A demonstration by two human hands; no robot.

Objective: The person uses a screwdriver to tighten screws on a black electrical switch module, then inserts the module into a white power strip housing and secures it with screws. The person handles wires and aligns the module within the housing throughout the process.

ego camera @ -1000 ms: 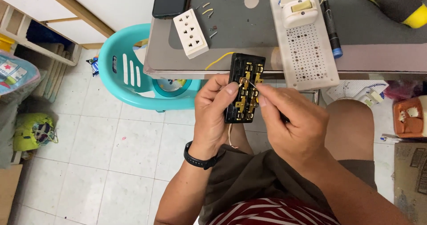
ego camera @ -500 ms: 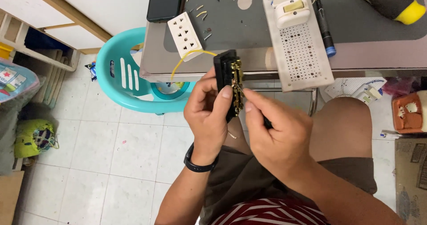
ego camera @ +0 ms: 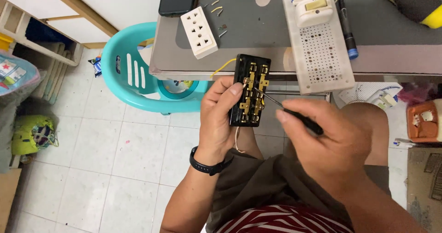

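At the far left we see a blue package with a red star. Our left hand grips the black socket base, thumb pressed on its front; its long axis stands upright before the table edge. Our right hand pinches a screwdriver, tip on a brass contact.

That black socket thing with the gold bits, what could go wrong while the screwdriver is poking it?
The screwdriver tip might slip off the brass contacts of the black socket base and jab the left hand holding it. The base is held in the air, not resting on the table, so a loosened screw could drop to the floor.
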